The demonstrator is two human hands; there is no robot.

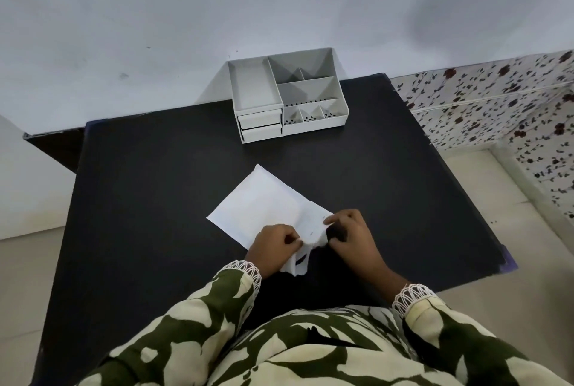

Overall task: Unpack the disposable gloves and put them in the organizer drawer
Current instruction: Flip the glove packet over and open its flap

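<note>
A flat white glove packet (264,208) lies on the black table (155,193), slanting from upper left to lower right. My left hand (273,249) pinches the packet's near edge, where a torn white flap hangs down. My right hand (351,233) grips the same edge just to the right, fingers curled on the paper. The near end looks torn open between the two hands; no gloves show. The grey organizer (289,97) stands at the table's far edge, with two shut drawers (261,126) stacked at its front left.
The organizer's top has several open compartments, all bare. A pale wall rises right behind it. A floral-patterned surface (497,100) lies to the right of the table, and light floor tiles surround it.
</note>
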